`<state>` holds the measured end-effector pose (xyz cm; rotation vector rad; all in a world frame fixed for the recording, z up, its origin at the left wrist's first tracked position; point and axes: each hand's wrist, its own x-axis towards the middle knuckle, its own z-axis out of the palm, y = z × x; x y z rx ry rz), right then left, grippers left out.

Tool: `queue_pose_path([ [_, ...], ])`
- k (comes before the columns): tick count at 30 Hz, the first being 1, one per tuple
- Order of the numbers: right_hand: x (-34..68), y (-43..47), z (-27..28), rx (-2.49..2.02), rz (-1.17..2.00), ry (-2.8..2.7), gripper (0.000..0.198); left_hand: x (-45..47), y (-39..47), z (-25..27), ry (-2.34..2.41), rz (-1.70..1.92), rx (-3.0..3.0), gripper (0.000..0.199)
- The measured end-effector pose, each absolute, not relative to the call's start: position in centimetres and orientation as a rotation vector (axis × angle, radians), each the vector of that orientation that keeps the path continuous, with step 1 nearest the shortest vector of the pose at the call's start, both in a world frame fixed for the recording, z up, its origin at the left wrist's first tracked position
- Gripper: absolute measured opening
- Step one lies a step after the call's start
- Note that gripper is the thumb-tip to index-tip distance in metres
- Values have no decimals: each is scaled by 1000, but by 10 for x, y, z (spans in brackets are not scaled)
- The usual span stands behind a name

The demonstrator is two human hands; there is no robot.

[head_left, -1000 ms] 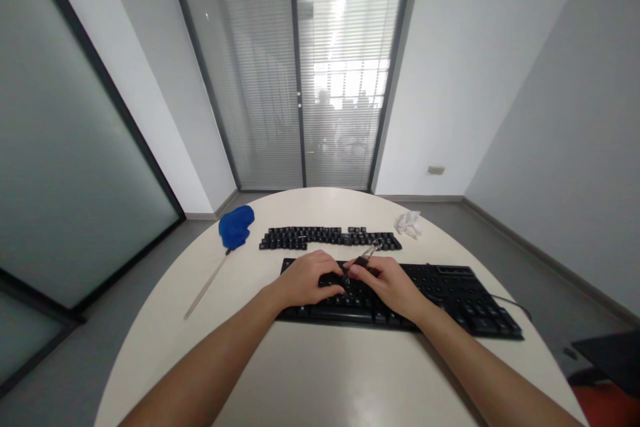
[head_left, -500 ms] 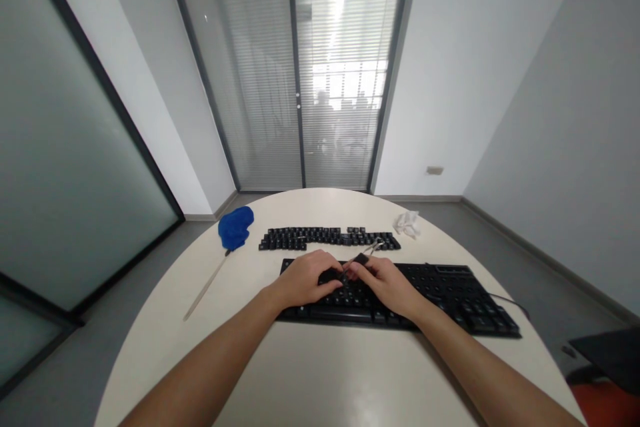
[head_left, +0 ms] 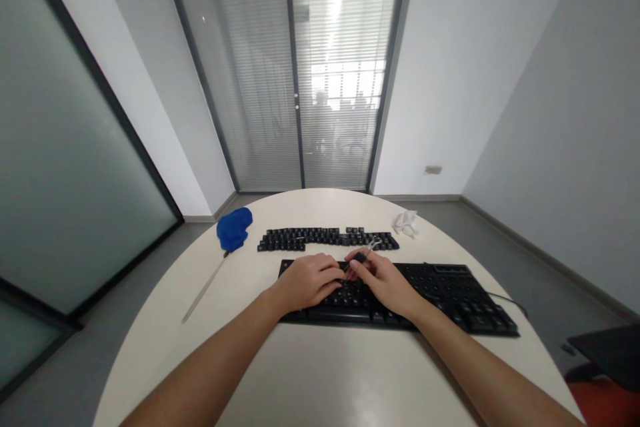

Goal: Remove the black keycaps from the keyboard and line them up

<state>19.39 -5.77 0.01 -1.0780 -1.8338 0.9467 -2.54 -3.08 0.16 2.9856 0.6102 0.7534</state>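
Observation:
A black keyboard (head_left: 350, 315) lies across the table, many of its keys gone and its sockets bare. My right hand (head_left: 387, 283) is closed on a keycap puller (head_left: 359, 257) with a black middle and thin wire ends, held slanting above the keyboard. Over the keyboard's left part, my left hand (head_left: 307, 283) is bent with its fingers drawn together at the puller's lower end. What those fingertips pinch is hidden. Behind both hands, loose black keycaps (head_left: 320, 236) are laid out in rows.
A blue cloth duster (head_left: 234, 229) with a pale stick handle (head_left: 205, 290) lies at the left. Crumpled white tissue (head_left: 405, 223) sits at the back right. The keyboard's cable (head_left: 507, 300) runs over the right edge of the round table (head_left: 320, 373).
The puller has tilted slightly in my right hand, and its far wire end has shifted left. My left fingers have closed in toward the right hand. The view has moved slightly.

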Motion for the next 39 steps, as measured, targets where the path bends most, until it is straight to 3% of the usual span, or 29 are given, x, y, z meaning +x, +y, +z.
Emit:
queue_pose_path([
  [28,193,-54,-6,-1148,803,-1925,29,-23,-34,1,510,762,3225,25],
  [36,192,-54,-5,-1216,798,-1914,29,-30,-6,22,1212,1351,2572,13],
  [39,192,-53,-5,-1219,798,-1912,26,-34,2,34,1335,1422,2470,14],
])
